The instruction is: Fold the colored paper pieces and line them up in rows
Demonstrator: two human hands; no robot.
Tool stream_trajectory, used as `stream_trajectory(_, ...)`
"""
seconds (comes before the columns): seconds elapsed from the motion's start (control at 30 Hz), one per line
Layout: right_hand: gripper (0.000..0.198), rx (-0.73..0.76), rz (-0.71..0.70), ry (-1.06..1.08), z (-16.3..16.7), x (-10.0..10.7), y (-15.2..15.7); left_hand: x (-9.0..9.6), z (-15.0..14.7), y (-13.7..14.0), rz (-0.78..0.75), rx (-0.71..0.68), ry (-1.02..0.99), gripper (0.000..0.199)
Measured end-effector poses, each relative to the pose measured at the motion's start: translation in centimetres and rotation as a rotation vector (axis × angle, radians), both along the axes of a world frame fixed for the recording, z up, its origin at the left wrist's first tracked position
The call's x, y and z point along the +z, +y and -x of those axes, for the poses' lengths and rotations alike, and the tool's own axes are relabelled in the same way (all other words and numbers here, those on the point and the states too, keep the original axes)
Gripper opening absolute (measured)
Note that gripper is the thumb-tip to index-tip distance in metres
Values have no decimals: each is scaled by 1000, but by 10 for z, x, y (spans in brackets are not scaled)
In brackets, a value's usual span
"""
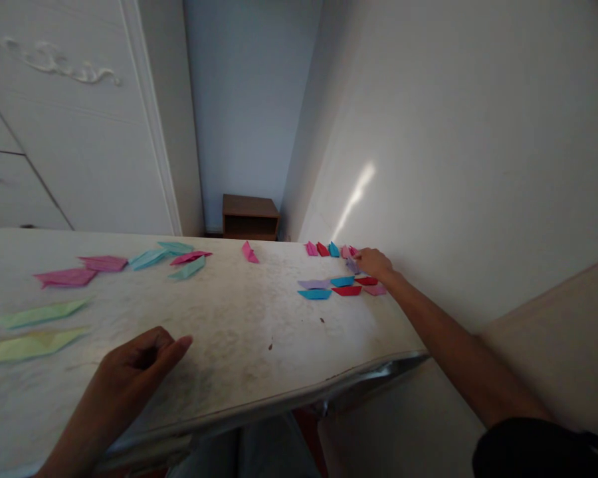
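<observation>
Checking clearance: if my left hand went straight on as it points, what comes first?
Likely the lone pink paper boat on the table, though depth and exact heading are unclear.

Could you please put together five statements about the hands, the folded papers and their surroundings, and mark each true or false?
1. The right hand is at the folded papers near the wall. True.
2. The left hand grips a red paper. False: no paper shows in it.
3. Two pale green papers lie toward the left side of the table. True.
4. The brown box stands on the table. False: it stands beyond the table's far edge.
5. A lone pink paper lies between the left and right groups of papers. True.
</observation>
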State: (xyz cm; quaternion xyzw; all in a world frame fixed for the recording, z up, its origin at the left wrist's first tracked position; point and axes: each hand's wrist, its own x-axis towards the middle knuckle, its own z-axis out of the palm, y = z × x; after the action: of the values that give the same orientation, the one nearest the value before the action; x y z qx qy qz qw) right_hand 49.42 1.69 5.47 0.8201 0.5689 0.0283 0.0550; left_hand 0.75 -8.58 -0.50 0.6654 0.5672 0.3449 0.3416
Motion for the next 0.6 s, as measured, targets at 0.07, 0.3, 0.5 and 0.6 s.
stream_trajectory(0.07, 34, 58, 56, -15, 2, -2, -6, 0, 1, 0, 10, 14, 2, 50)
stream_trajectory(0.3, 43, 159, 172, -48, 5, -10, -14, 1, -2, 0, -8, 21, 5, 49)
stream_trajectory(0.5, 43, 158, 170, -58, 7, -10, -9, 7, -4, -2, 0, 36, 2, 51)
stream_trajectory(0.6, 44, 150, 160, -60, 9, -9, -8, 7, -3, -2, 7, 34, 20, 51)
